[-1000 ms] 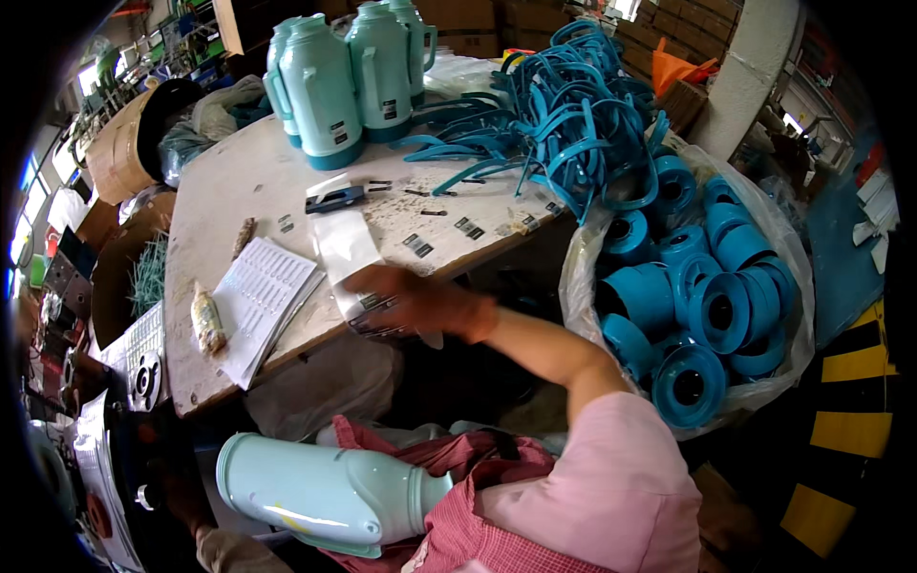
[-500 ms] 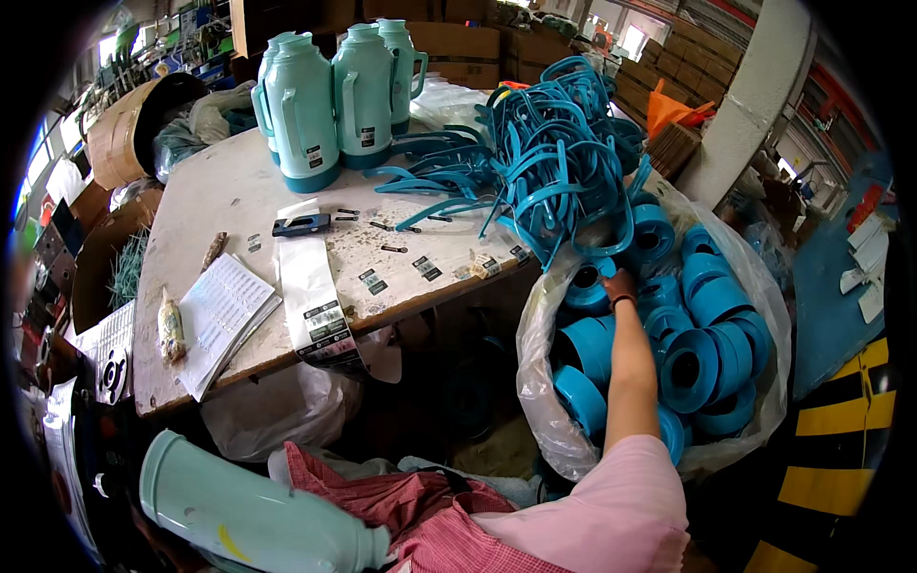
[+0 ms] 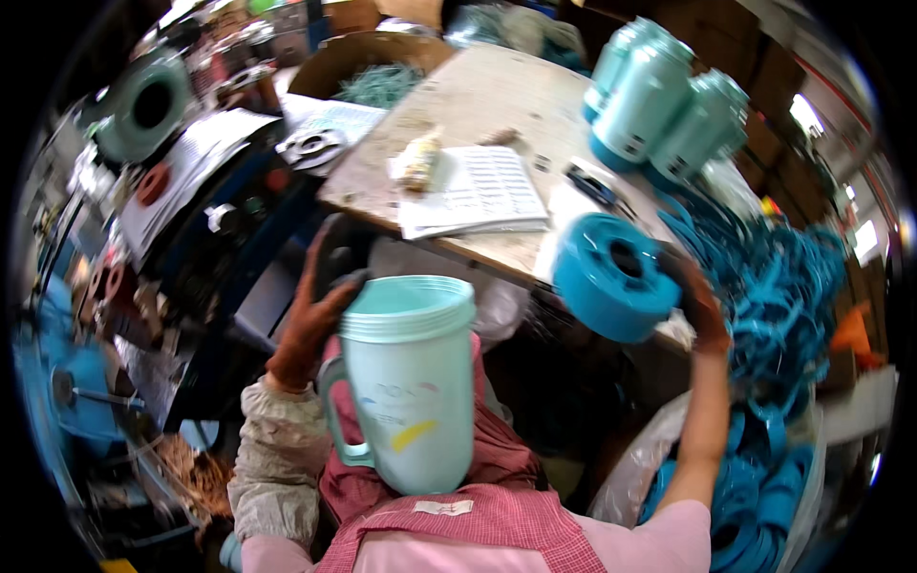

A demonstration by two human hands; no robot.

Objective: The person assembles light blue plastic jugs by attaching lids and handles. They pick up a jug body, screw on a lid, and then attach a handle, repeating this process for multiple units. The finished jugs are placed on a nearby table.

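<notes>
Against my red apron (image 3: 516, 516), the mint flask shell (image 3: 415, 382) stands mouth-up. Toward its ten o'clock, my left hand (image 3: 320, 306) spreads, empty; toward two, my right hand (image 3: 697, 301) clasps the blue ring (image 3: 594, 282). Best keep shell steady, ring level.

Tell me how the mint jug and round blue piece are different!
The mint jug is tall; the blue piece is squat. The jug has a side handle; the blue piece shows none. The jug's mouth is wide, while the blue piece's visible hole is small. Both are round.
</notes>
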